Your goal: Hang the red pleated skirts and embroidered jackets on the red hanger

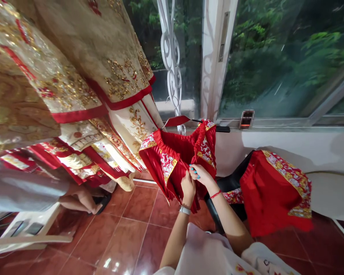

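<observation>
Glossy red-brown tiled floor (126, 233). Large white-framed glass window (275, 57), green foliage beyond. White scrolled iron grille (172, 49). White plastered wall (298, 143) below sill. Daylight, soft.

Two hands were at the centre of the frame, the left hand (188, 188) and the right hand (200, 175), both on one red garment (174, 160) on one hanger (177, 120). One more red garment (272, 191) lay over one black chair (229, 183) at the right. Several cream and gold robes (60, 76) hung at the upper left; their exact number could not be told. One wristwatch (185, 209) and one red bracelet (215, 194) were seen.
</observation>
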`<state>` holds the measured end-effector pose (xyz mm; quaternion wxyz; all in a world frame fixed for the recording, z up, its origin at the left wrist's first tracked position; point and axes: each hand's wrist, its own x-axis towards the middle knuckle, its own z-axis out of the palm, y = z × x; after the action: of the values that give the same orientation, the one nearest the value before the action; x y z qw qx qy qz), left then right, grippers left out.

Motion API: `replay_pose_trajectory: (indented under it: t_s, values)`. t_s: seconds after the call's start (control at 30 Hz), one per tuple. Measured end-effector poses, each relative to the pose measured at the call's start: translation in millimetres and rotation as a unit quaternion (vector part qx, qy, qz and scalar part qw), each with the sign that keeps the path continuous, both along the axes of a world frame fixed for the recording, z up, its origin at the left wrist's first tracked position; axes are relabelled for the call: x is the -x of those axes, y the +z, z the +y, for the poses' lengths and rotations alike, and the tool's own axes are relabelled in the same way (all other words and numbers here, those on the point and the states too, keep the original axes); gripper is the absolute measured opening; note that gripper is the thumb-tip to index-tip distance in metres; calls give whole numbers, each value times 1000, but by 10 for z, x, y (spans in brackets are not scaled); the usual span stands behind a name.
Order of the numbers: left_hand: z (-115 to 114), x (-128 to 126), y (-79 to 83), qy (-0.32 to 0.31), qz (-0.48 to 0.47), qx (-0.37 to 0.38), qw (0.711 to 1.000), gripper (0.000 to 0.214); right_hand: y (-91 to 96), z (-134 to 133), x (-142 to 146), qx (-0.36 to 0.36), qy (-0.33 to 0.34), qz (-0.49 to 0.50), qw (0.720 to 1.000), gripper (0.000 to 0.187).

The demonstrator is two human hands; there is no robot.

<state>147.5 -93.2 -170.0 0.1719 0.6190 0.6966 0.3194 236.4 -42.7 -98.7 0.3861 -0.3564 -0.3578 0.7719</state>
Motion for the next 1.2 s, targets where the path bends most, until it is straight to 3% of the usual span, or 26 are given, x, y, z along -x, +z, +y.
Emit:
replay_pose_trajectory:
  t_s: [0.17,0.27,0.37,0.47,0.53,0.67,0.8,0.93,1.0,1.07,1.13,1.2]
  values:
    - [103,54,114,3,-21,-8,1000,37,466,370,129,-51,-37,-11,998,30]
    - [135,93,195,-11,-76,-48,996,35,562,460,90,-140,-50,-102,984,29]
    - [71,116,208,-3,-128,-77,989,29,475,438,2,-226,-155,-210,938,27]
    - [-20,93,148,8,-178,-80,981,28,312,411,-13,-314,-279,-300,856,23]
    - [-52,57,97,1,-207,-66,976,33,205,416,31,-355,-274,-325,833,26]
    - [-46,14,77,2,-217,-70,974,37,60,454,126,-393,-246,-362,809,10]
    - [-68,40,209,-89,-173,-109,975,30,31,477,182,-428,-220,-402,779,5]
    - [-176,53,287,-140,-160,-117,970,29,86,524,232,-418,-273,-414,761,7]
    - [-235,55,262,-132,-169,-101,972,29,133,553,237,-416,-284,-405,763,4]
    - [-279,68,223,-107,-181,-84,974,30,181,541,218,-403,-277,-381,785,2]
    - [-305,89,201,-72,-198,-79,974,33,219,449,169,-362,-231,-320,845,6]
    - [-325,96,209,-51,-226,-87,969,39,246,275,89,-300,-135,-228,916,9]
